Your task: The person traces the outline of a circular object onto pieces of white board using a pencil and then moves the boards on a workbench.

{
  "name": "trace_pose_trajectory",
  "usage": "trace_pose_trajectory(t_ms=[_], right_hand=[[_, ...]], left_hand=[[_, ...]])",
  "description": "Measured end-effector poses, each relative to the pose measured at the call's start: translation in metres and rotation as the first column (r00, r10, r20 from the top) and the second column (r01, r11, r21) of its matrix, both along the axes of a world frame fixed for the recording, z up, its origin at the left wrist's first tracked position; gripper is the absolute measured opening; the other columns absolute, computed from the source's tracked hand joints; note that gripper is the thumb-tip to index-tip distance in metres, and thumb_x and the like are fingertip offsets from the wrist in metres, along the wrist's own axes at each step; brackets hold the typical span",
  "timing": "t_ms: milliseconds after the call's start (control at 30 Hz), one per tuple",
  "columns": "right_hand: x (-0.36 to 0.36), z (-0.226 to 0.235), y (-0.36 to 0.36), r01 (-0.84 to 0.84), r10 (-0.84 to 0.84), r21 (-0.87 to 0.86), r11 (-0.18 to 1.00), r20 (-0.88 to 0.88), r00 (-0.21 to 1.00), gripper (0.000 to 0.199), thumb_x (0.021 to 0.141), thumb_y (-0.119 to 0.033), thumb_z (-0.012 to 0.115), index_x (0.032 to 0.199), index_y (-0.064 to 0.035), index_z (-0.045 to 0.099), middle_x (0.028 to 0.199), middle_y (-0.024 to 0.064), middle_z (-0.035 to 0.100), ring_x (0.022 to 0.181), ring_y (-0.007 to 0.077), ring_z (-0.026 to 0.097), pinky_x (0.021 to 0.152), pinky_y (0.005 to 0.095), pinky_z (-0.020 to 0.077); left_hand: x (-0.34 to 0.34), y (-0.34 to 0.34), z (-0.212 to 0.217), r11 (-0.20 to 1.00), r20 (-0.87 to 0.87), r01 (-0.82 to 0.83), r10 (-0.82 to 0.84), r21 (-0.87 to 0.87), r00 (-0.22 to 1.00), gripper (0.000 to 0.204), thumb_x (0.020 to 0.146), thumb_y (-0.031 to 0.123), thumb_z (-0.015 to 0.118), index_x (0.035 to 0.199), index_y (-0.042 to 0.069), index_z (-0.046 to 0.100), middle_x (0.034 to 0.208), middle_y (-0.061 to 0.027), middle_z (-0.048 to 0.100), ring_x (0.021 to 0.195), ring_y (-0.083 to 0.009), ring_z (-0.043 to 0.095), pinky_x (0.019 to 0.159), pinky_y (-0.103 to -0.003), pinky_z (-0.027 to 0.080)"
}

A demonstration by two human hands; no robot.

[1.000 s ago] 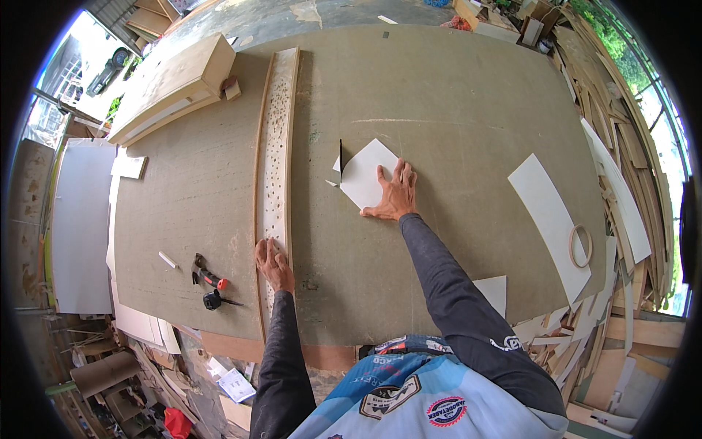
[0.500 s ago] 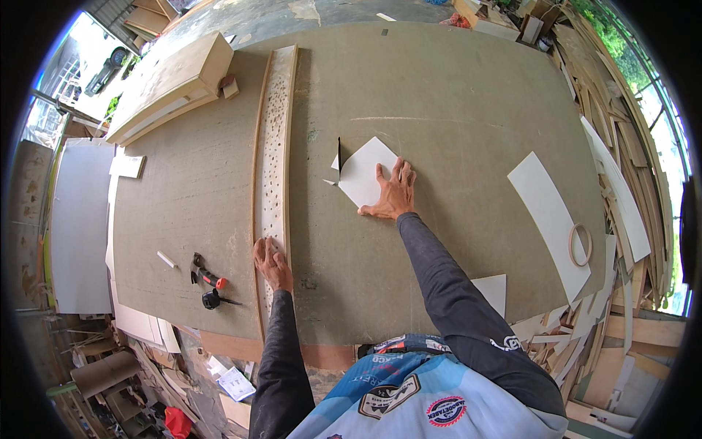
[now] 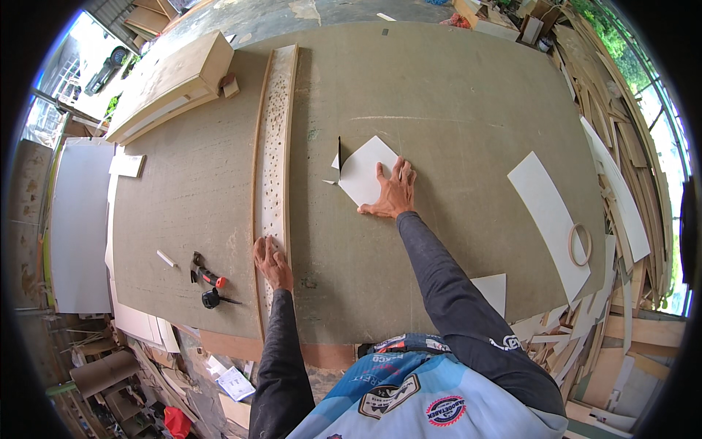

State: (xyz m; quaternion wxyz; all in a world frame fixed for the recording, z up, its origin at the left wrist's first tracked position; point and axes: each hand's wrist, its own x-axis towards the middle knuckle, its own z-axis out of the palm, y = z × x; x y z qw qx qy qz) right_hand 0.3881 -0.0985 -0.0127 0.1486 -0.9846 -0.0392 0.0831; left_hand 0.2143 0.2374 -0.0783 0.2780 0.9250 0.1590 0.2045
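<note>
Spread right hand (image 3: pixel 395 192) rests on angular white sheet (image 3: pixel 362 168), curled left hand (image 3: pixel 275 268) on speckled strip (image 3: pixel 276 139).

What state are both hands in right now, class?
Left hand: on the spotted board; grip unclear.
Right hand: open, spread on the white piece.

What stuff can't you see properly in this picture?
All in the head view:
White piece: lower-right part hidden by the right hand.
Speckled board: partly covered by the left hand.
Red thing: cut off by the lower edge.
Thin black thing: too small to identify.
</note>
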Motion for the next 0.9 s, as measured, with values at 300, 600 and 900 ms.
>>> trace_pose_trajectory(t_ms=[300,600,900], right_hand=[[-0.0006,0.0001,0.0018,0.015,-0.015,-0.016,1.0,-0.028,0.999,0.132,0.053,-0.065,0.089,0.162,-0.0129,0.034,0.163,0.0412,0.011,0.153,0.0574,0.011,0.123,0.0696,0.0138],[-0.0033,-0.0016,0.0048,0.026,-0.026,-0.004,1.0,0.009,1.0,0.133,0.053,-0.065,0.091,0.161,-0.0108,0.036,0.162,0.0423,0.012,0.152,0.0577,0.012,0.121,0.0701,0.0153],[-0.0039,0.0042,0.0062,0.042,-0.042,-0.001,0.999,-0.012,0.999,0.132,0.053,-0.063,0.09,0.161,-0.0112,0.035,0.163,0.0406,0.011,0.153,0.0565,0.012,0.122,0.0695,0.0157]], left_hand=[[0.001,0.0026,-0.003,1.0,0.014,0.004,-0.004,-0.003,1.0,0.048,0.1,0.029,0.047,0.141,0.011,0.063,0.153,-0.0183,0.05,0.144,-0.0371,0.042,0.122,-0.051,0.027],[-0.0002,0.0031,-0.0029,1.0,0.012,0.003,-0.003,-0.006,1.0,0.048,0.099,0.027,0.048,0.142,0.012,0.063,0.154,-0.0181,0.049,0.145,-0.0369,0.041,0.122,-0.05,0.027],[0.0,0.0023,-0.0017,1.0,0.001,0.004,-0.004,-0.019,1.0,0.05,0.095,0.017,0.049,0.143,0.012,0.063,0.155,-0.0188,0.048,0.146,-0.0371,0.04,0.123,-0.05,0.026]])
